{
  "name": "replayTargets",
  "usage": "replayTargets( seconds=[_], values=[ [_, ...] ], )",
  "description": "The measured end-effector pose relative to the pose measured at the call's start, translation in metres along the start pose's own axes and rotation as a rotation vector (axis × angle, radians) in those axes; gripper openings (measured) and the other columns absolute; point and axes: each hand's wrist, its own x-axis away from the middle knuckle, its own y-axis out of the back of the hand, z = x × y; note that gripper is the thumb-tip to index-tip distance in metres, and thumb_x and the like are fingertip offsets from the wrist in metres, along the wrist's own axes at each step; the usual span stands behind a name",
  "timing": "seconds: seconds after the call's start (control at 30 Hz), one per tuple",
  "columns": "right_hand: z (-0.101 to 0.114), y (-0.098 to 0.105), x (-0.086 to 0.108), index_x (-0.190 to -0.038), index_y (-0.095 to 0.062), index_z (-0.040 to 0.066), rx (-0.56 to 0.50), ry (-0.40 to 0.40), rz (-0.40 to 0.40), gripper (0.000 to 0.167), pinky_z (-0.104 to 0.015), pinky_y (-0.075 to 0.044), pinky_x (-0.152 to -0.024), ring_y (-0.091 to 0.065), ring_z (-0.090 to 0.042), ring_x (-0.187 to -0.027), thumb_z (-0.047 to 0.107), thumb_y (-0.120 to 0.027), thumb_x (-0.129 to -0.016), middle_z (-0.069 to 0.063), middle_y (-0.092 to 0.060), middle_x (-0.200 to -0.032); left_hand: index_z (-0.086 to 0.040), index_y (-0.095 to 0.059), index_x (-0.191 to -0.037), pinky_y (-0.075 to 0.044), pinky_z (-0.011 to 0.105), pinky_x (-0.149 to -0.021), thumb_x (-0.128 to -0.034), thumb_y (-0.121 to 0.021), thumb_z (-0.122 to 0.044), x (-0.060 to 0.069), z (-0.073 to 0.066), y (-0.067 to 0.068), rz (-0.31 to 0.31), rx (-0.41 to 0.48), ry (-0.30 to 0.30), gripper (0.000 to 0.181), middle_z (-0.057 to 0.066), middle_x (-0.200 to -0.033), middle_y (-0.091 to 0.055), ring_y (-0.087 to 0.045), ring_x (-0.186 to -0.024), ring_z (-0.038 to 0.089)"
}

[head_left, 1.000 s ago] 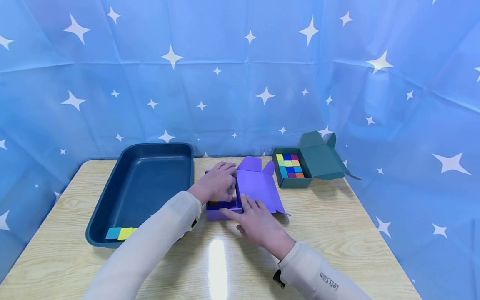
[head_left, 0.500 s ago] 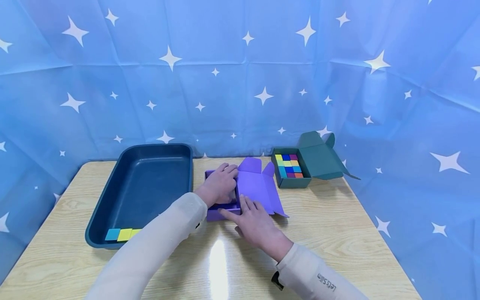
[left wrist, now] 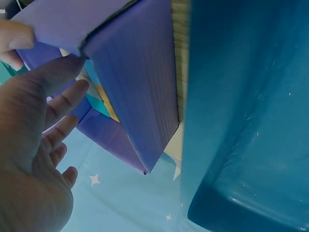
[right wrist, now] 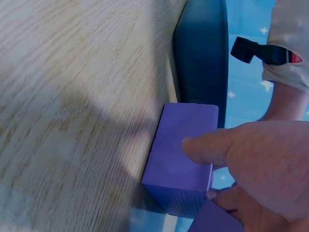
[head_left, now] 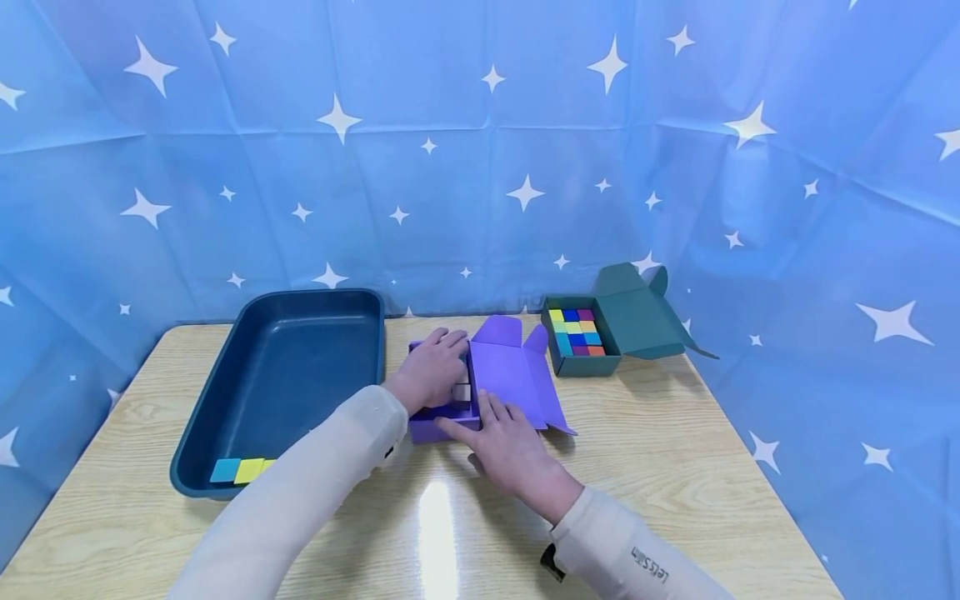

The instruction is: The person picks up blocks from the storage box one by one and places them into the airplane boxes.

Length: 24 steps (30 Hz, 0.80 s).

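An open purple box stands mid-table, its lid folded out to the right. My left hand is over it, fingers reaching inside. In the left wrist view those fingers look loosely extended, near orange, teal and blue blocks; nothing appears held. A pale grey block shows beside this hand in the head view. My right hand rests at the box's near right corner. Its thumb lies straight on the front wall, the other fingers along the right side. Part of the box interior is hidden.
A deep blue tray stands left of the box, with a teal block and yellow blocks at its near edge. An open green box at the back right holds several coloured blocks. A starry blue cloth hangs behind.
My left hand shifted forward within the purple box, then slightly back to the left, uncovering the pale grey block. My right hand stays at the box's corner.
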Motion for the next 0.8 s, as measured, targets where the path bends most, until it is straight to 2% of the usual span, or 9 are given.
replayTargets(
  seconds=[0.13,0.3,0.5,0.6,0.8],
  values=[
    [0.001,0.001,0.000,-0.148,-0.030,0.045,-0.013,-0.003,0.016,0.064,-0.050,-0.048,-0.105,-0.049,-0.037,-0.135,0.038,-0.063,-0.094,-0.027,-0.043,-0.148,-0.017,-0.076,-0.097,-0.021,0.046,-0.124,-0.0878,-0.068,-0.043,0.007,0.012,0.011,-0.020,0.086,0.012,0.028,0.004,-0.141,-0.053,-0.028,-0.148,0.026],
    [0.000,0.002,0.000,-0.148,-0.031,0.045,-0.037,0.000,0.016,0.064,-0.052,-0.047,-0.105,-0.048,-0.039,-0.135,0.036,-0.063,-0.094,-0.028,-0.042,-0.148,-0.020,-0.076,-0.095,-0.016,0.049,-0.124,-0.0831,-0.074,-0.044,0.028,0.041,0.026,-0.077,0.192,0.064,0.027,0.005,-0.142,-0.052,-0.022,-0.150,0.029],
    [-0.001,0.002,0.002,-0.150,-0.029,0.044,-0.069,0.011,0.026,0.065,-0.054,-0.045,-0.107,-0.046,-0.041,-0.136,0.031,-0.062,-0.095,-0.029,-0.039,-0.150,-0.018,-0.075,-0.096,-0.017,0.053,-0.123,-0.0813,-0.077,-0.041,0.077,0.079,0.029,-0.159,0.236,0.161,0.027,0.009,-0.141,-0.053,-0.023,-0.149,0.033],
    [-0.002,0.002,0.003,-0.150,-0.029,0.044,-0.076,0.021,0.020,0.064,-0.054,-0.045,-0.106,-0.047,-0.041,-0.135,0.030,-0.061,-0.096,-0.030,-0.040,-0.149,-0.017,-0.075,-0.095,-0.020,0.056,-0.121,-0.0810,-0.077,-0.040,0.104,0.094,0.023,-0.188,0.242,0.196,0.027,0.011,-0.139,-0.053,-0.024,-0.148,0.035],
    [-0.005,0.004,0.004,-0.149,-0.031,0.045,-0.110,0.028,0.028,0.064,-0.056,-0.045,-0.106,-0.045,-0.042,-0.136,0.028,-0.061,-0.096,-0.029,-0.040,-0.149,-0.018,-0.075,-0.093,-0.019,0.060,-0.118,-0.0799,-0.079,-0.035,0.159,0.117,0.005,-0.197,0.319,0.255,0.022,0.014,-0.138,-0.053,-0.021,-0.147,0.038]
  ],
)
